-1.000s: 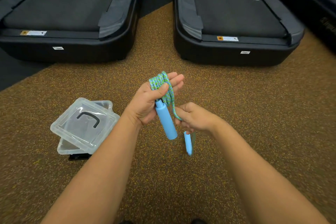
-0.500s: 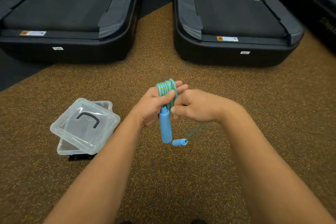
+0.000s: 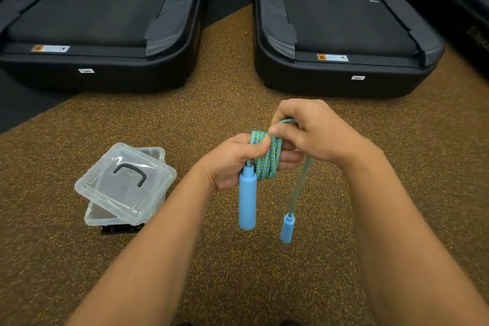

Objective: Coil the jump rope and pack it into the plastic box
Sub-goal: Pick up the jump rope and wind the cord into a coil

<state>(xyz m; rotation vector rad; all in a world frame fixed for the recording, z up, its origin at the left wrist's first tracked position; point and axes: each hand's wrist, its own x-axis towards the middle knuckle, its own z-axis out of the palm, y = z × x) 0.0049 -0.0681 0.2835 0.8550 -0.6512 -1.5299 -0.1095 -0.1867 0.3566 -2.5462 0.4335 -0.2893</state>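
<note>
Your left hand [image 3: 232, 161] is gripping the coiled jump rope [image 3: 267, 156] (one handle [image 3: 247, 200] dangling below), while your right hand [image 3: 309, 131] is pinching its loose strand.

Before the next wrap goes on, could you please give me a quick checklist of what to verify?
1. Coil secured around the left hand: ok, the thumb pins it.
2. First handle under control: ok, it hangs from the left hand.
3. Right hand holds the free rope end: ok, pinched above the coil.
4. Rope fully wound: not ok, a length dangles with the second handle.
5. Plastic box open: not ok, the lid lies askew on top.
6. Box empty: cannot tell.
</note>
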